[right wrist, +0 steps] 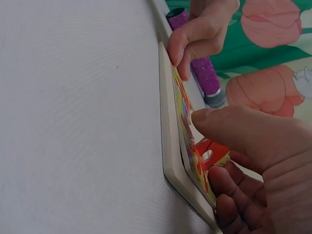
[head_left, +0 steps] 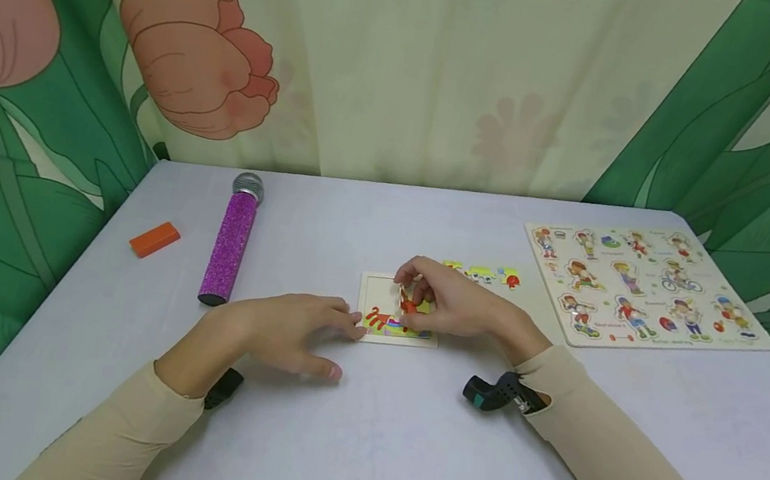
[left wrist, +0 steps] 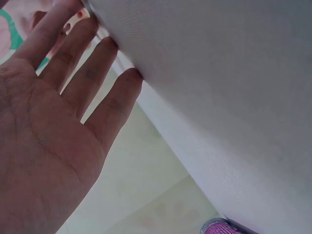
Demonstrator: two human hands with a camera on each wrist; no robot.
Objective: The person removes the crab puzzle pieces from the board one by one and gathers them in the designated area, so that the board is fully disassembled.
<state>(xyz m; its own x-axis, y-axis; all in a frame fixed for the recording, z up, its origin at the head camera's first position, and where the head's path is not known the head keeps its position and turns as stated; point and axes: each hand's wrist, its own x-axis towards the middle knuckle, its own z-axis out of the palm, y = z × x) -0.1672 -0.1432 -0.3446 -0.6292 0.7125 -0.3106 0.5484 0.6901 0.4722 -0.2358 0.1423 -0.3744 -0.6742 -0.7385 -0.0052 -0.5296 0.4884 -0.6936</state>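
Note:
A small wooden jigsaw tray (head_left: 380, 293) lies flat on the table, with bright red, yellow and purple pieces along its lower part. My left hand (head_left: 289, 329) spreads over the table, its fingertips touching the tray's left edge. Above the right side of the tray, my right hand (head_left: 458, 301) pinches a red and yellow puzzle piece (right wrist: 214, 150), tilted up from the assembled pieces (right wrist: 187, 131). The fingers hide part of this piece. Behind the right hand lie several loose puzzle pieces (head_left: 480, 273), partly covered by it.
A purple glitter microphone (head_left: 231, 242) stands out at the left, beside an orange block (head_left: 155, 239). At the back right lies a large picture board (head_left: 647, 287) with cartoon children. A printed curtain (head_left: 454, 76) hangs behind the white table (head_left: 390, 456).

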